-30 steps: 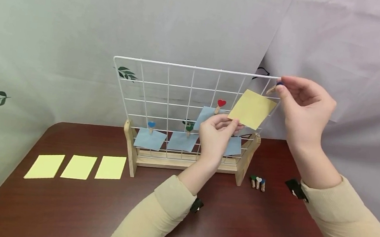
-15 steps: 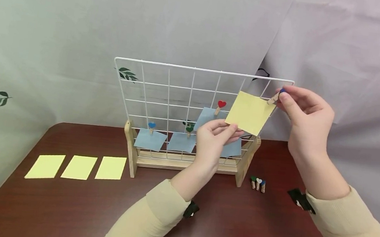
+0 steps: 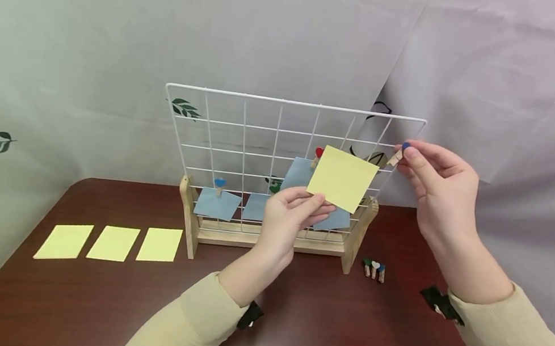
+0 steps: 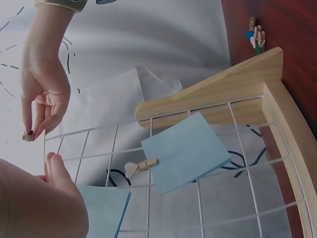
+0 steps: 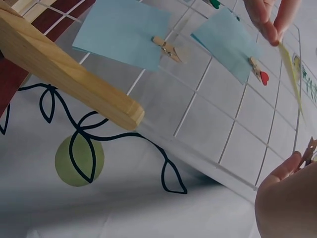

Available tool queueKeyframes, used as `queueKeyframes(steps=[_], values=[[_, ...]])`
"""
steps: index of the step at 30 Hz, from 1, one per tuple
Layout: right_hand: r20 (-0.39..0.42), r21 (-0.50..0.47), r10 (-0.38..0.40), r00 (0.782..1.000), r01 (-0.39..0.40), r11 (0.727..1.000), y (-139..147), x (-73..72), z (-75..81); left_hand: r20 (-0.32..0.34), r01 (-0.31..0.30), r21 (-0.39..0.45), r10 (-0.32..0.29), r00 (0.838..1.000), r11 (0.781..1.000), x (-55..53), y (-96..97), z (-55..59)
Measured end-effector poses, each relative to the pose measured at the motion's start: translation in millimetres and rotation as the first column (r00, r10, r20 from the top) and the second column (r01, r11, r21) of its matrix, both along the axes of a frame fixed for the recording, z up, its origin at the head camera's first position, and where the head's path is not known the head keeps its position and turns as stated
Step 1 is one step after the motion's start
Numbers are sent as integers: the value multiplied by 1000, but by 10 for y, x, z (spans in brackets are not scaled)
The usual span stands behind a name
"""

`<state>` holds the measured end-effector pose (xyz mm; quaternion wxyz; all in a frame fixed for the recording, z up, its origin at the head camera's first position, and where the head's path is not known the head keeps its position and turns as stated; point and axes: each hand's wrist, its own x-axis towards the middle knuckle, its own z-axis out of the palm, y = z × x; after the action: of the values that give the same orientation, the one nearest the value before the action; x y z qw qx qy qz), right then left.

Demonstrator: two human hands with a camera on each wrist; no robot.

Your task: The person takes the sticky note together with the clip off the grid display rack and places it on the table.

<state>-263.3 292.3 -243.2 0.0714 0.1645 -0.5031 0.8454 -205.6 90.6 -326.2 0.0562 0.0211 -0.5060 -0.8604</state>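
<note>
My left hand (image 3: 290,217) pinches a yellow sticky note (image 3: 343,179) by its lower edge, in front of a white wire grid (image 3: 295,103). To the right, my right hand (image 3: 442,192) holds a small wooden clothespin (image 3: 395,157) with a blue heart between thumb and fingers. The clothespin's tip is apart from the note's upper right corner. Behind my left hand, several blue notes (image 3: 217,204) hang on the grid. A red-heart clothespin (image 5: 259,72) and a white-heart clothespin (image 4: 140,167) grip two of them. The left hand partly hides the lower notes.
The grid stands in a wooden base (image 3: 269,243) on a dark red table (image 3: 321,326). Three yellow notes lie left of the base, the nearest one (image 3: 159,245) beside its leg. Right of it lie three heart clothespins (image 3: 374,268). A printed cloth (image 3: 252,33) hangs behind.
The yellow note has moved left and down with my left hand. My right hand has come lower with the clothespin, which overlapped the note's corner half a second ago and is now apart.
</note>
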Motion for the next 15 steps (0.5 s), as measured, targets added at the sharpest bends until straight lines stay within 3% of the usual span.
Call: queueKeyframes(steps=[15], values=[[51, -20, 33, 998, -32, 999, 107, -27, -204, 80, -2, -9, 2, 997, 1000, 197, -338, -166]])
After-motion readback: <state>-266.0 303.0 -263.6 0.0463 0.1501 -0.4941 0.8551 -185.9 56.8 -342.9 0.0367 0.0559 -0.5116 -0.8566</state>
